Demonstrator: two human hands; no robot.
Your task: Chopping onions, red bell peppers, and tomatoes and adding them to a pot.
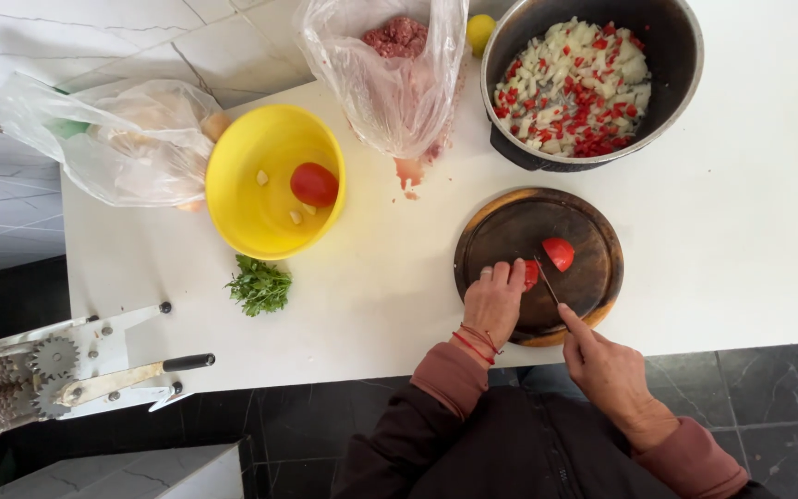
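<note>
Board [510, 231]: one tomato, cut; a piece [531, 273] pinned under the left hand [493, 298], the other half [558, 253] lying free beside the blade. Right hand [607, 365] closed around a knife [545, 279], mid-cut. Pot [667, 83]: onion and red pepper already diced. Yellow bowl [233, 199]: one whole tomato [314, 184], uncut. Herbs [259, 286] unchopped; mince [397, 37] in its bag.

Red tomato [558, 253] on brown board [593, 277]; yellow bowl [233, 185].

Kitchen: pot [671, 102], cutting board [510, 231], worktop [741, 231]

Dusty-pink sleeves with ribbed cuffs, dark vest (zipped), red string bracelets on the left hand [494, 305].
</note>
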